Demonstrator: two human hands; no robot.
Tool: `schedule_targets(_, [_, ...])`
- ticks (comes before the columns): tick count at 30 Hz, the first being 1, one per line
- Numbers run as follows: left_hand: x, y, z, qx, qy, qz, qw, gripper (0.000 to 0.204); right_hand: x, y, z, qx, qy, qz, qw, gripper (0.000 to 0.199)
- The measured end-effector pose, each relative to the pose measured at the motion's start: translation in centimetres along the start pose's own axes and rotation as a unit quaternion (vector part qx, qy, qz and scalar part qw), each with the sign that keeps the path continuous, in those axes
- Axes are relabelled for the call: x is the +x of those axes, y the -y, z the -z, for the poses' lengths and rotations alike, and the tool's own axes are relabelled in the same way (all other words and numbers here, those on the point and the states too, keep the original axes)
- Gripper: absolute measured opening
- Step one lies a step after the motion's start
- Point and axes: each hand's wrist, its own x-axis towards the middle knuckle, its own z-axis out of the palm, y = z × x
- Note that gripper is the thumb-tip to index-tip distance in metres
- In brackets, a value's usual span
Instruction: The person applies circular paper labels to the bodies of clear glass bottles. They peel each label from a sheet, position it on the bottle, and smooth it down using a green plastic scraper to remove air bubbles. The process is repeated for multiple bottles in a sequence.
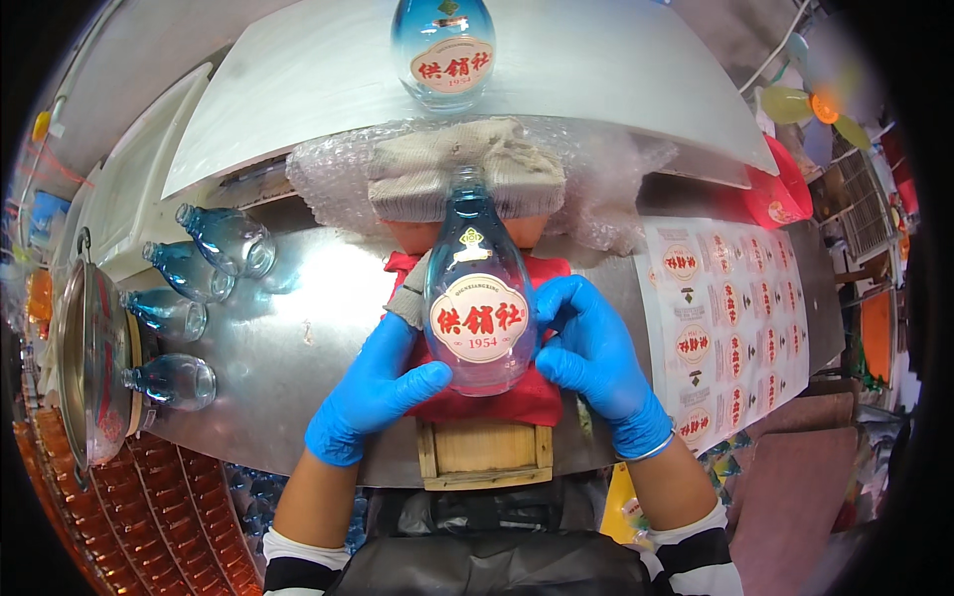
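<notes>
A blue-tinted, clear-based glass bottle [479,260] lies on its back, its neck pointing away from me. A cream label with red characters faces up on its body, and a small gold emblem sits above. Under it are a red cloth [537,397] and a wooden block [484,455]. The neck rests against a support wrapped in a knitted grey-white cloth [417,169]. My left hand [373,382], blue-gloved, grips the bottle's left side; grey fabric [409,290] shows at its fingers, most of which are hidden. My right hand [596,348], also gloved, holds the right side with bent fingers and thumb.
Several blue glass bottles [179,316] lie at the left beside a round metal pan [84,368]. A finished-looking bottle [447,60] stands on the white board [596,70] ahead. Label sheets [711,318] lie right, near a red basin [780,189]; bubble wrap [333,179] surrounds the support.
</notes>
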Motion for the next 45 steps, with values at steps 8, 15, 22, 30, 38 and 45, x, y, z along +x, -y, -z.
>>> schedule_targets(8, [-0.1, 0.2, 0.6, 0.053, 0.049, -0.053, 0.996, 0.090, 0.5, 0.4, 0.8, 0.015, -0.020, -0.050, 0.998, 0.029])
schedule_targets(15, [1.9, -2.5, -0.4, -0.010, 0.023, 0.018, 1.000, 0.068, 2.8, 1.9, -0.7, -0.035, -0.025, -0.077, 0.996, 0.026])
schedule_targets(22, [1.9, -0.8, 0.4, 0.021, 0.045, -0.060, 0.997, 0.064, 2.7, 0.3, 0.0, 0.031, -0.024, -0.075, 0.996, 0.027])
schedule_targets(30, [2.0, -0.9, 0.1, 0.030, 0.055, -0.057, 0.996, 0.069, 2.4, 0.6, -0.7, -0.030, -0.009, -0.010, 0.999, 0.030])
schedule_targets(38, [2.1, -0.4, 0.6, 0.003, 0.044, -0.042, 0.998, 0.078, 2.6, 0.1, 0.8, 0.014, -0.001, -0.082, 0.997, 0.029])
schedule_targets(45, [2.3, -0.6, -0.6, -0.023, 0.009, -0.034, 0.999, 0.061, 2.5, 0.5, -0.8, -0.034, -0.047, -0.078, 0.995, 0.030])
